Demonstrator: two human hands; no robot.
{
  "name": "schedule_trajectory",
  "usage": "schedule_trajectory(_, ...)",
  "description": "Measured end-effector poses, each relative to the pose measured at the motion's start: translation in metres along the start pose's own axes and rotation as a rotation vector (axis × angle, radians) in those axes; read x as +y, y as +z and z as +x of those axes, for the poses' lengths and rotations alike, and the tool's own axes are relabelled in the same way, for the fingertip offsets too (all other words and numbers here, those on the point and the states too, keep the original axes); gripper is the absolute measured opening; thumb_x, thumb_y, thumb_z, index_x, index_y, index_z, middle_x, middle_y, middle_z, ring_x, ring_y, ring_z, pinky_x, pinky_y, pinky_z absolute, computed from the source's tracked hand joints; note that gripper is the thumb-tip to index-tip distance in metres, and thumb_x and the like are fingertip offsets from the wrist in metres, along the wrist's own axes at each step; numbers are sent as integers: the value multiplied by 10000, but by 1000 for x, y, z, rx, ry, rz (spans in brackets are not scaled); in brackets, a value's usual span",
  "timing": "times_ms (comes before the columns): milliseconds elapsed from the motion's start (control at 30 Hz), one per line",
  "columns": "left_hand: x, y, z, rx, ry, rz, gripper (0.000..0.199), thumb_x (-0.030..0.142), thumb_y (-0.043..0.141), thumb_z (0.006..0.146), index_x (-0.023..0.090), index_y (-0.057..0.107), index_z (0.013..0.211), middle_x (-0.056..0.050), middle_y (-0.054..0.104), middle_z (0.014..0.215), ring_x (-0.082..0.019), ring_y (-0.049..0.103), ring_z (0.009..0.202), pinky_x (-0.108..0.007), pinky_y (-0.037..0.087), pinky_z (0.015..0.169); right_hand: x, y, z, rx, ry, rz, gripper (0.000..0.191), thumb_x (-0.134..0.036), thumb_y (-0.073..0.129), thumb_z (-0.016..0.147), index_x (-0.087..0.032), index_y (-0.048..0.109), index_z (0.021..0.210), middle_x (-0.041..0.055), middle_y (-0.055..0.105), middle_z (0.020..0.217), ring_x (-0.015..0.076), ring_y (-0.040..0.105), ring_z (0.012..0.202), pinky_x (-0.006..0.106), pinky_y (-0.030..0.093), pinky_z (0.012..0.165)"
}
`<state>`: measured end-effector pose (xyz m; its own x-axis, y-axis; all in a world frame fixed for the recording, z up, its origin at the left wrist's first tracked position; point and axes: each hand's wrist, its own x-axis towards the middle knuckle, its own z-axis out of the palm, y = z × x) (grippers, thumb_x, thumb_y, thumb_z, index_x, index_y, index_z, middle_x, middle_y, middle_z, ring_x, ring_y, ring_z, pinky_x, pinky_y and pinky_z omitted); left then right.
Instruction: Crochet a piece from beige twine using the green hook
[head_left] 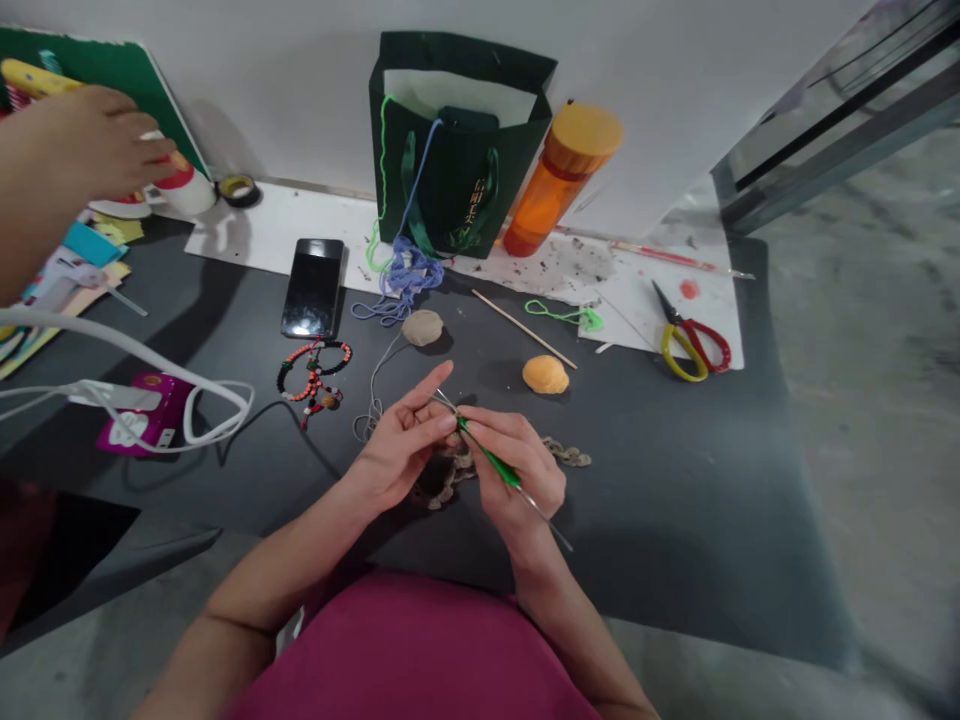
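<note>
My right hand [519, 470] grips a crochet hook [495, 462] with a green handle, its metal shaft sticking out past the palm. Close against it, my left hand [401, 440] pinches the brown crocheted piece [437, 492] near the hook's tip, index finger raised. Part of that piece hangs below the hands and another length lies to the right; the stitches at the tip are hidden by my fingers. A thin grey-brown strand runs toward a small yarn ball [423, 327] just beyond my left hand. An orange yarn ball [546, 375] lies farther right.
Behind stand a dark green paper bag [442, 200] and an orange bottle [555, 180]. Around lie blue yarn [409, 275], a wooden stick [525, 329], scissors [688, 340], a phone [313, 288], a beaded bracelet [311, 380] and a cabled purple power block [146, 412]. Another person's hand [90, 145] reaches in at left.
</note>
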<state>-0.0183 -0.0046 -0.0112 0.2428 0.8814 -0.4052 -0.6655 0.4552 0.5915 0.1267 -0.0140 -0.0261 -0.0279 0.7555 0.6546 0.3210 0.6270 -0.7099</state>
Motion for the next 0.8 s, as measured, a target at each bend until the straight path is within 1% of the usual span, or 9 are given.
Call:
schedule_trajectory(100,2,0,0,-19,-90,-35,751,221,931,672,213,658,1372,92,599,633,-52,579,598,-188,471,673,-2,0,-5,101,145,62,249,-98,681,904,-284,713,1066,29,829,997,202,802,860,350,646,736)
schedule_trajectory(200,3,0,0,-5,-103,-40,713,218,942,655,230,695,1324,91,597,638,-49,563,594,-193,465,679,-4,1,-7,218,358,50,115,-171,660,941,-263,693,1001,4,795,875,147,746,651,270,593,591)
schedule_trajectory(267,3,-1,1,2,-97,-45,648,206,936,658,234,729,1271,79,610,661,-61,575,620,-211,473,705,-1,3,-7,275,460,135,21,-240,641,964,-255,653,972,-14,762,795,125,686,542,246,545,512)
schedule_trajectory(333,2,-1,1,-5,-96,-51,572,204,920,677,232,755,1224,54,640,716,-82,601,675,-237,483,742,3,4,-6,296,553,285,59,-312,615,981,-256,604,965,-29,730,733,125,652,487,242,508,461)
schedule_trajectory(433,1,0,1,-35,-85,-54,479,212,903,697,221,783,1160,30,651,774,-103,620,737,-260,494,777,9,4,-5,239,681,447,146,-400,586,986,-259,555,963,-33,705,695,131,634,456,240,463,408)
schedule_trajectory(500,-1,1,-1,-56,-60,-42,473,212,909,687,223,791,1145,34,632,758,-107,617,742,-264,500,780,10,6,-5,166,707,485,177,-435,570,989,-264,540,959,-37,698,681,134,641,465,245,483,420)
schedule_trajectory(567,-3,3,-3,-53,-23,-6,500,207,917,675,236,791,1158,35,632,754,-108,613,741,-267,502,788,7,9,-5,142,677,491,183,-446,577,987,-269,541,954,-44,702,689,131,658,494,247,523,460)
schedule_trajectory(700,-6,4,-6,-50,14,89,549,234,919,681,257,777,1210,9,685,829,-122,621,786,-290,506,838,-1,15,-5,254,584,476,136,-395,630,966,-269,584,947,-32,744,761,144,736,629,264,602,578)
schedule_trajectory(800,-7,4,-6,-35,60,107,536,263,911,696,270,776,1215,26,650,804,-97,594,752,-251,493,777,-3,13,-5,225,548,434,55,-309,628,973,-259,632,950,-10,774,833,153,768,730,292,637,681)
